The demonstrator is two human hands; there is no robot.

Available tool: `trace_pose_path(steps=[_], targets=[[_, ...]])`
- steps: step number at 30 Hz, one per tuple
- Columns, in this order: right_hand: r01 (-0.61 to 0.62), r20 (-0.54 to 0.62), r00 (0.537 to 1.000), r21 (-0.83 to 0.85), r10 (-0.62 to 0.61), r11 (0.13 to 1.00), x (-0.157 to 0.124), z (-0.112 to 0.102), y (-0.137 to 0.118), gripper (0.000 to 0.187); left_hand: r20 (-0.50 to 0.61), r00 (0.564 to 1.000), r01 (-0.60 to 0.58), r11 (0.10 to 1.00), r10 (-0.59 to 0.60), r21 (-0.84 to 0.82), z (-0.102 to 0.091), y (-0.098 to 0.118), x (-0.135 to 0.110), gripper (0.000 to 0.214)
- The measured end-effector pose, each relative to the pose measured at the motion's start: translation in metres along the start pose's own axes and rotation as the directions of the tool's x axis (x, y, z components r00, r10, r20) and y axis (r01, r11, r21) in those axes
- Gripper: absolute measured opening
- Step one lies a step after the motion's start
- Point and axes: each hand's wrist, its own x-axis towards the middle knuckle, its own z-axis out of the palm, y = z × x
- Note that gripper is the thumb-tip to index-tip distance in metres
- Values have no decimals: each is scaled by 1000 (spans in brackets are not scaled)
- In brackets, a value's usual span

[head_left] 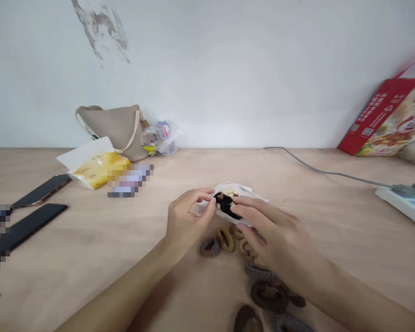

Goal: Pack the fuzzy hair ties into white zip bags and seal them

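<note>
A small white, see-through plastic bag point(251, 188) is held open above the table, with black and cream hair ties point(224, 203) showing in its mouth. My left hand point(188, 216) pinches the bag's left edge between thumb and fingers. On the other side, the fingertips of my right hand point(280, 230) reach over the rim onto the hair ties, while its thumb stays outside below. Just beneath lie a grey hair tie point(210, 247) and a mustard hair tie point(226, 240). Brown hair ties point(269, 295) and more grey ones are spread nearer me, partly under my right forearm.
Phones point(41, 190) and a yellow tissue pack point(100, 168) lie on the left. Against the wall stand a beige bag point(114, 129) and a clear bag with a bottle point(164, 131). To the right are a red box point(380, 115), a grey cable point(318, 169) and a white power strip point(397, 200).
</note>
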Motion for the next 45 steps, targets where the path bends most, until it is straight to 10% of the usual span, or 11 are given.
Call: trace_pose_path(steps=[8, 16, 21, 29, 38, 45], targets=[[247, 398, 890, -9, -223, 969, -3, 29, -27, 6, 0, 1000, -30, 999, 30, 16, 0, 0, 0, 10], [379, 214, 904, -2, -370, 925, -2, 30, -31, 15, 0, 999, -37, 999, 37, 4, -2, -1, 0, 11], [157, 59, 986, -65, -153, 985, 3, 9, -1, 22, 14, 1000, -23, 1000, 23, 2, -3, 0, 0, 10], [-117, 218, 969, -4, 115, 993, -42, -21, 44, 16, 0, 1000, -30, 999, 30, 16, -3, -2, 0, 11], [-40, 396, 913, -161, 102, 986, -58, -11, 56, 33, -29, 1000, -9, 1000, 9, 7, -1, -6, 0, 11], [75, 141, 988, -67, -65, 995, -24, -18, 32, 18, -18, 1000, -11, 1000, 11, 3, -3, -2, 1, 11]])
